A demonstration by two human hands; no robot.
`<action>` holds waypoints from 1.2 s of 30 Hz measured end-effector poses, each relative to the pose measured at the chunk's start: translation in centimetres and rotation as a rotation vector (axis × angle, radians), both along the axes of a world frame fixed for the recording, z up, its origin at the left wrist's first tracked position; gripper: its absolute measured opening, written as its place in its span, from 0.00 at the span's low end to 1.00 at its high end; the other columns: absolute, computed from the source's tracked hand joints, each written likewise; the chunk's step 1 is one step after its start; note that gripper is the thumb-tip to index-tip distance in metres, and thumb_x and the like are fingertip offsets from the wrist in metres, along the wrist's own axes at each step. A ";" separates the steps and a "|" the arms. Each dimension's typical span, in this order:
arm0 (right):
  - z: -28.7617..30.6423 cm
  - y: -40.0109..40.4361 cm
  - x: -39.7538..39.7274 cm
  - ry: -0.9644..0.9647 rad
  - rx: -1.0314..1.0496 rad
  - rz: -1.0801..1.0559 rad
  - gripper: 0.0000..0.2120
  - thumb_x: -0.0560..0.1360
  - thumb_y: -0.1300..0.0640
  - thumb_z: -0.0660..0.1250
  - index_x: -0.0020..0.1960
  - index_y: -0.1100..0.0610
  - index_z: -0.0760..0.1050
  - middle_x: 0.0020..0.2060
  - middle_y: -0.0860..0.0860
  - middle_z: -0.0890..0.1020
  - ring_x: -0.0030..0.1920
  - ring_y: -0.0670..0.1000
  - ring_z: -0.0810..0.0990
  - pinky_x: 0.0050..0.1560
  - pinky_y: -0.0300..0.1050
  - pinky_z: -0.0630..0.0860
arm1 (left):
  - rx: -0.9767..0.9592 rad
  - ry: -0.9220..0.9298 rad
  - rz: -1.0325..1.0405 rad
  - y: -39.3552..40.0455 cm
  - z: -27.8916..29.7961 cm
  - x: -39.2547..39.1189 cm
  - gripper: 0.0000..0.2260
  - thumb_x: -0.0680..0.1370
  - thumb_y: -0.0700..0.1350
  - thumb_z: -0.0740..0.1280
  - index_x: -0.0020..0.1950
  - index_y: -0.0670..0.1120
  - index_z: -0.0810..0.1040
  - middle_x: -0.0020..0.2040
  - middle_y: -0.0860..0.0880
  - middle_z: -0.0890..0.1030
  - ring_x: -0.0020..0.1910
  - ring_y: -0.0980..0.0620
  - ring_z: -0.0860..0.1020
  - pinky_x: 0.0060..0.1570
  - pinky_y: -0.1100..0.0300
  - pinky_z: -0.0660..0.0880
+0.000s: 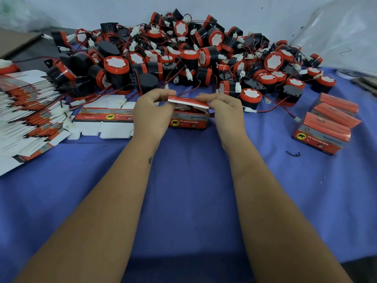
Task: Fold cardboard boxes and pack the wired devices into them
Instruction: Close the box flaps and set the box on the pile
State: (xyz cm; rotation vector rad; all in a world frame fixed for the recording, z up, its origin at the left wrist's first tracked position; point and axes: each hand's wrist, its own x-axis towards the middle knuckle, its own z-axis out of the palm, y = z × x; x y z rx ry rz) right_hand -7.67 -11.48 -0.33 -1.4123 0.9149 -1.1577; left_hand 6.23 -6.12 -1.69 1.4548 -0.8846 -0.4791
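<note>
Boxes finished so far number only three or so, the closed boxes [328, 123] sitting at the right of the blue tabletop [183, 190], while a big heap of wired devices [183, 56] at the far side and a thick stack of flat cartons [28, 119] at the left remain to be done. At the middle, the left hand [152, 111] and right hand [225, 111] each pinch an end of the top flap of a box [188, 119], bending it down over the opening. Something pale shows inside, probably a device, though I cannot tell for sure.
</note>
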 end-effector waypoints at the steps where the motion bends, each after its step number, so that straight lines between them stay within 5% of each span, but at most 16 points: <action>1: 0.0 0.0 -0.1 -0.023 0.008 0.012 0.16 0.76 0.69 0.58 0.42 0.57 0.83 0.49 0.51 0.84 0.46 0.44 0.80 0.39 0.32 0.76 | 0.001 0.026 -0.018 0.0 0.1 0.0 0.10 0.77 0.39 0.68 0.50 0.54 0.82 0.52 0.54 0.84 0.49 0.48 0.83 0.47 0.51 0.82; 7: -0.6 0.1 0.1 0.153 -0.067 0.044 0.12 0.76 0.64 0.62 0.44 0.49 0.80 0.51 0.47 0.79 0.49 0.46 0.79 0.40 0.36 0.78 | -0.037 0.050 -0.119 0.2 0.2 0.0 0.18 0.77 0.31 0.63 0.49 0.53 0.83 0.58 0.52 0.82 0.41 0.60 0.82 0.35 0.67 0.77; 13: -0.5 0.0 0.2 0.171 -0.029 0.048 0.13 0.77 0.63 0.61 0.46 0.47 0.79 0.50 0.45 0.78 0.46 0.44 0.78 0.37 0.32 0.76 | 0.004 0.255 -0.148 0.4 0.8 -0.2 0.08 0.76 0.40 0.67 0.47 0.49 0.86 0.42 0.53 0.84 0.28 0.59 0.77 0.31 0.66 0.74; 19: -0.5 -0.1 0.0 0.118 0.004 -0.037 0.12 0.76 0.64 0.60 0.52 0.54 0.80 0.52 0.49 0.80 0.47 0.46 0.79 0.42 0.37 0.78 | 0.068 -0.303 -0.197 0.3 0.0 -0.8 0.14 0.78 0.42 0.69 0.64 0.50 0.80 0.67 0.54 0.76 0.59 0.55 0.76 0.59 0.60 0.74; 21: -0.6 0.0 0.1 0.153 -0.008 -0.021 0.14 0.75 0.65 0.62 0.57 0.54 0.80 0.58 0.49 0.77 0.55 0.48 0.78 0.50 0.40 0.79 | 0.064 -0.351 -0.125 0.2 0.0 -0.7 0.15 0.79 0.42 0.68 0.66 0.48 0.79 0.69 0.52 0.75 0.65 0.53 0.74 0.65 0.60 0.71; 25: -0.7 0.1 0.0 0.292 -0.127 0.056 0.19 0.76 0.64 0.66 0.66 0.54 0.76 0.66 0.45 0.71 0.61 0.44 0.71 0.62 0.38 0.73 | 0.093 -0.310 -0.089 -0.1 -0.1 -0.3 0.17 0.80 0.39 0.64 0.69 0.48 0.77 0.73 0.54 0.72 0.72 0.56 0.68 0.61 0.78 0.63; 29: -0.7 -0.3 -0.8 0.341 -0.166 0.125 0.22 0.77 0.61 0.69 0.71 0.55 0.73 0.74 0.49 0.66 0.71 0.45 0.66 0.62 0.30 0.69 | 0.127 -0.369 -0.158 0.0 -0.3 -0.4 0.23 0.77 0.37 0.65 0.71 0.49 0.74 0.74 0.53 0.70 0.77 0.51 0.60 0.76 0.53 0.59; 31: -0.8 -0.4 -1.0 0.365 -0.199 0.133 0.23 0.77 0.61 0.70 0.71 0.55 0.73 0.75 0.50 0.66 0.73 0.46 0.64 0.54 0.19 0.66 | 0.114 -0.433 -0.145 -0.1 -0.4 -0.3 0.22 0.77 0.36 0.66 0.71 0.48 0.74 0.73 0.52 0.71 0.75 0.52 0.63 0.73 0.66 0.59; 33: -0.9 -0.5 -0.9 0.403 -0.241 0.107 0.23 0.77 0.60 0.70 0.71 0.55 0.73 0.75 0.50 0.67 0.74 0.47 0.63 0.50 0.16 0.63 | 0.101 -0.396 -0.153 -0.2 -0.4 -0.2 0.21 0.78 0.37 0.66 0.70 0.48 0.75 0.72 0.53 0.71 0.69 0.59 0.68 0.58 0.83 0.59; 36: -1.2 -0.6 -0.5 0.444 -0.289 0.059 0.22 0.77 0.60 0.70 0.70 0.54 0.74 0.74 0.50 0.69 0.73 0.47 0.65 0.51 0.17 0.64 | 0.093 -0.263 -0.181 -0.3 -0.3 -0.1 0.19 0.78 0.39 0.65 0.69 0.48 0.77 0.70 0.55 0.71 0.59 0.65 0.70 0.48 0.83 0.64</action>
